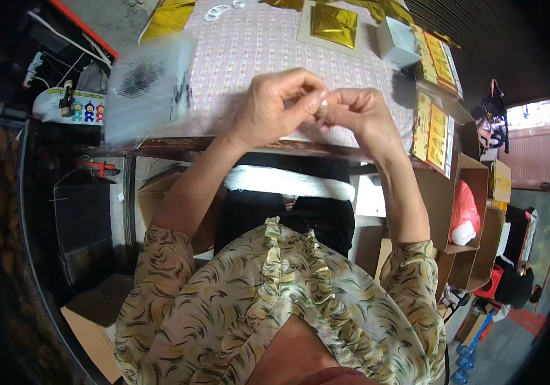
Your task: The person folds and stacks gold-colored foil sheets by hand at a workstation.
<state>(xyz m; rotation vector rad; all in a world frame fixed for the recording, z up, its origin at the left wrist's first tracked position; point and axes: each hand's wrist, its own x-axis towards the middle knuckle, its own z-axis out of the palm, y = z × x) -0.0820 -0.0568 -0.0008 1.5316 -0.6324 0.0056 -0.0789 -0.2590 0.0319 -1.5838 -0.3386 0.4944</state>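
Note:
My left hand (278, 106) and my right hand (359, 114) meet over the near edge of a table covered in a patterned cloth (255, 45). Between the fingertips of both hands sits a small pale object (321, 110); it is too small and too hidden to name. The fingers of both hands are pinched on it. A white roll of material (291, 181) lies across my lap just below the table edge.
A translucent plastic box (148, 86) stands at the table's left edge. A gold foil sheet on card (334, 25), a small white box (397, 42) and yellow printed packets (438, 61) lie farther back. Open cardboard boxes (470, 218) stand at the right.

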